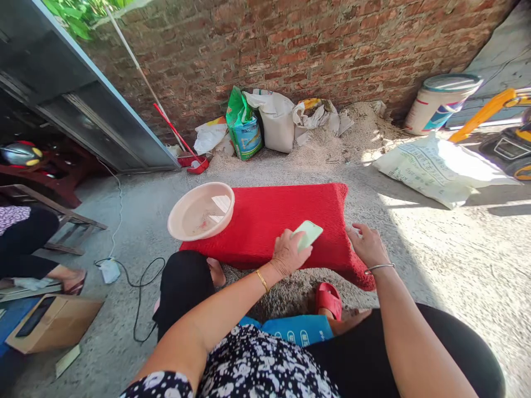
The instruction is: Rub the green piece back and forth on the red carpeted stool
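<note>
My left hand (290,253) is closed round the near end of a pale green phone (309,234), a flat slab with rounded corners. The phone is over a red cloth (286,207), which covers a low bench in front of me. Beside the cloth's right edge is my right hand (369,245), its fingers loosely bent and apart, with nothing visible in them. Whether it touches the cloth I cannot tell. A pale pink basin (176,221) of water stands on the left end of the cloth, with something small and reddish inside.
Several sacks (279,124) and a sand heap (348,132) line the brick wall (315,50). At right lie a white sack (440,168) and a lidded bucket (435,105). A cable (139,298), a cardboard box (62,326) and a seated person's leg (29,260) are at left.
</note>
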A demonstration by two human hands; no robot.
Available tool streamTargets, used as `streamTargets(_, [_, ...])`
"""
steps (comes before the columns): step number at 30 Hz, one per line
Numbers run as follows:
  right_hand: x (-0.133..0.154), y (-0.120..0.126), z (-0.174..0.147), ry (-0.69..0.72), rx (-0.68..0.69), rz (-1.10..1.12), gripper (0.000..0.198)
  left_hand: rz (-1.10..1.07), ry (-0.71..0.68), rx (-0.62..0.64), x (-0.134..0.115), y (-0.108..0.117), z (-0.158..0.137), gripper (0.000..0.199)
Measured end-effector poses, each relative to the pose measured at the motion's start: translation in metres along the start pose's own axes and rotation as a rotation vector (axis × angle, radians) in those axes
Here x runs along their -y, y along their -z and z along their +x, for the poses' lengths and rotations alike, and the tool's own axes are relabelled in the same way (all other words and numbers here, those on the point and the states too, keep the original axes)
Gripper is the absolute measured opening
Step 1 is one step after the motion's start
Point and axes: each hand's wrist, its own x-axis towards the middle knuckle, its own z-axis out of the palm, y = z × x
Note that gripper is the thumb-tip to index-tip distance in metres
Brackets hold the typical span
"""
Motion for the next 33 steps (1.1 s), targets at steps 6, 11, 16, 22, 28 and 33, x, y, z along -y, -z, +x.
streamTargets(6, [0.017, -0.005, -0.01, 0.034, 0.09, -0.088, 0.055, 0.164, 0.625, -0.149, 0.097, 0.053, 0.056, 0.053])
streamTargets(11, [0.023, -0.009, -0.007, 0.038, 0.104, -0.09, 0.058, 0.147, 0.663, -0.134, 0.073, 0.03, 0.077, 0.054])
streamTargets(16, [0.017, -0.012, 0.004, 0.014, 0.117, -0.058, 0.054, 0.118, 0.153, -0.02, -0.016, -0.025, 0.073, 0.052])
streamTargets(22, [0.017, -0.018, -0.002, 0.027, 0.043, -0.173, 0.053, 0.036, 0.022, 0.006, -0.014, -0.011, 0.085, 0.05])
streamTargets(28, [0.033, -0.022, -0.025, 0.115, 0.089, -0.525, 0.037, 0.06, 0.638, -0.16, 0.089, 0.051, 0.127, 0.05])
streamTargets(33, [0.039, -0.024, -0.027, 0.191, 0.069, -0.605, 0.035, 0.084, 0.781, -0.171, 0.104, 0.047, 0.15, 0.05])
